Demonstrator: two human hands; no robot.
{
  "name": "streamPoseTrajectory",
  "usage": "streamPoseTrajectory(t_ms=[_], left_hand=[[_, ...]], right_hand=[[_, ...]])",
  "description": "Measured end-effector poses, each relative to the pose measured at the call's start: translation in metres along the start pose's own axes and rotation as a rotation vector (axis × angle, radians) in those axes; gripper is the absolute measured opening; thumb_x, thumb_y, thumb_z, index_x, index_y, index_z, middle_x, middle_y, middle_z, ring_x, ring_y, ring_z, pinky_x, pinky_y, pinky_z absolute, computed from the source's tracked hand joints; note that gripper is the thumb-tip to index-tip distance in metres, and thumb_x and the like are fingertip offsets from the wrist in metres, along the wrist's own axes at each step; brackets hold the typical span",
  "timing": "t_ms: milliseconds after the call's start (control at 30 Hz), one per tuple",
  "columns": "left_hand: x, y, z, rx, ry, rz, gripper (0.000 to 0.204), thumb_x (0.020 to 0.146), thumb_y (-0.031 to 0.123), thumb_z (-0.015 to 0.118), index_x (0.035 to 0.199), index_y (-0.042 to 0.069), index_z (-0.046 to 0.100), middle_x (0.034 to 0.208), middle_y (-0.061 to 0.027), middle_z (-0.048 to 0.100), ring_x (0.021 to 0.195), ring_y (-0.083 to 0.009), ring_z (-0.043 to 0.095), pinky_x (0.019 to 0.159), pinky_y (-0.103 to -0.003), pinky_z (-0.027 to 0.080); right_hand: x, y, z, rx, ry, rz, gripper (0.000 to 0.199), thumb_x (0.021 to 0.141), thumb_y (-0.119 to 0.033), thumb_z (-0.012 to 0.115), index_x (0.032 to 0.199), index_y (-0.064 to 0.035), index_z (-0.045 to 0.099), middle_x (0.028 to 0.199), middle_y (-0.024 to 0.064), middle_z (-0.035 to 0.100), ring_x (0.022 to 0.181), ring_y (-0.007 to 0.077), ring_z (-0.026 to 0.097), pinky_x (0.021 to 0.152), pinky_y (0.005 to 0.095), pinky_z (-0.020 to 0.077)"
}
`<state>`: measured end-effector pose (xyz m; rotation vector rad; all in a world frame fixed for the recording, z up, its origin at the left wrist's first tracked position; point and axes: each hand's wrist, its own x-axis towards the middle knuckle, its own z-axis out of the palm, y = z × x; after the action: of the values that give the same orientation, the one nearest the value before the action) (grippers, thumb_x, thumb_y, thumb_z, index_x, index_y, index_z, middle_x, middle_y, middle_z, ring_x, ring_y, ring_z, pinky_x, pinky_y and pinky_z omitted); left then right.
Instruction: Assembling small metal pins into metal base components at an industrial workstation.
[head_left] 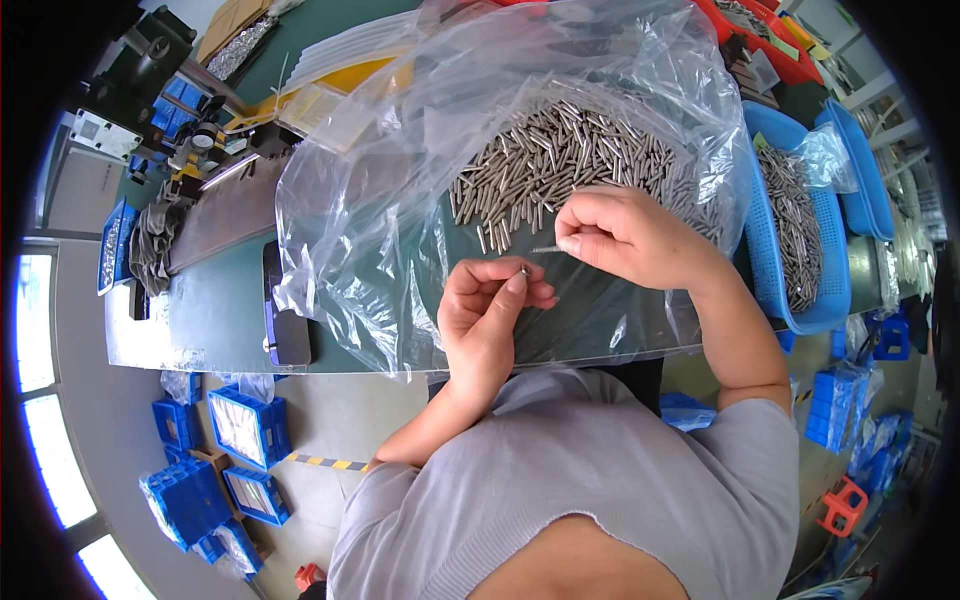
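Observation:
A heap of short metal pins (565, 150) lies on a clear plastic sheet or bag (345, 215) spread over the green tabletop (225, 290). Just in front of the heap, my left hand (480, 315) pinches a small metal piece (525, 269) between thumb and forefinger. Only its end shows, so its full shape is hidden. My right hand (635, 240) grips a thin metal pin (546, 249) by one end, and its free end points left, a little above the left fingertips. Some loose pins lie close by at the heap's near edge.
To the right, a blue basket (838, 270) holds more pins, with another blue basket (862, 190) beyond it. A dark phone (289, 320) lies left of the plastic. Bench equipment (190, 150) stands far left. Blue crates (245, 425) are on the floor.

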<state>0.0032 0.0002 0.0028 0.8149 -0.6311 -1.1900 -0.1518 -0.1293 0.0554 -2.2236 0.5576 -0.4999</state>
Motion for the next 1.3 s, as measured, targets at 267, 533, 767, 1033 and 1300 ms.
streamPoseTrajectory(t_ms=[267, 533, 767, 1033, 1300], left_hand=[[-0.001, -0.001, 0.002, 0.091, -0.033, -0.016, 0.011, 0.092, 0.000, 0.049, 0.102, -0.004, 0.050, 0.094, -0.0135, 0.062, 0.081, -0.0170, 0.063, 0.074, -0.031, 0.054], [0.000, -0.001, 0.001, 0.087, -0.025, -0.018, 0.010, 0.091, -0.001, 0.049, 0.101, -0.004, 0.051, 0.090, -0.0142, 0.063, 0.080, -0.0188, 0.064, 0.075, -0.030, 0.055], [0.001, 0.000, 0.001, 0.012, -0.022, -0.005, 0.008, 0.091, -0.003, 0.049, 0.098, -0.004, 0.052, 0.089, -0.0140, 0.062, 0.079, -0.0206, 0.065, 0.074, -0.033, 0.056], [0.000, -0.002, 0.002, -0.038, 0.024, 0.010, 0.006, 0.090, -0.002, 0.050, 0.096, -0.003, 0.052, 0.093, -0.0154, 0.062, 0.079, -0.0214, 0.065, 0.073, -0.034, 0.056], [0.001, -0.002, -0.001, -0.053, 0.029, 0.013, 0.007, 0.089, 0.000, 0.052, 0.096, -0.003, 0.053, 0.094, -0.0172, 0.062, 0.079, -0.0222, 0.064, 0.073, -0.036, 0.056]], right_hand=[[-0.003, -0.004, 0.000, 0.028, -0.127, -0.009, 0.009, 0.080, -0.009, 0.059, 0.082, -0.0001, 0.056, 0.074, 0.0073, 0.056, 0.065, 0.0206, 0.055, 0.059, 0.0312, 0.0438], [0.002, -0.007, 0.010, 0.166, -0.093, 0.105, 0.011, 0.080, -0.010, 0.064, 0.082, -0.0012, 0.057, 0.074, 0.0049, 0.057, 0.065, 0.0132, 0.056, 0.057, 0.0265, 0.0433], [0.003, -0.002, 0.026, 0.365, -0.007, 0.079, 0.009, 0.082, -0.009, 0.064, 0.084, -0.0016, 0.058, 0.077, 0.0028, 0.055, 0.068, 0.0094, 0.055, 0.059, 0.0250, 0.0439], [0.001, -0.002, 0.026, 0.492, 0.100, 0.150, 0.007, 0.084, -0.008, 0.062, 0.086, -0.0026, 0.058, 0.077, -0.0019, 0.053, 0.072, 0.0070, 0.051, 0.064, 0.0209, 0.0411], [0.006, 0.000, -0.013, 0.878, 0.267, 0.381, 0.010, 0.084, -0.012, 0.055, 0.088, -0.0022, 0.057, 0.070, -0.0012, 0.052, 0.057, 0.0043, 0.046, 0.049, 0.0195, 0.0359]])
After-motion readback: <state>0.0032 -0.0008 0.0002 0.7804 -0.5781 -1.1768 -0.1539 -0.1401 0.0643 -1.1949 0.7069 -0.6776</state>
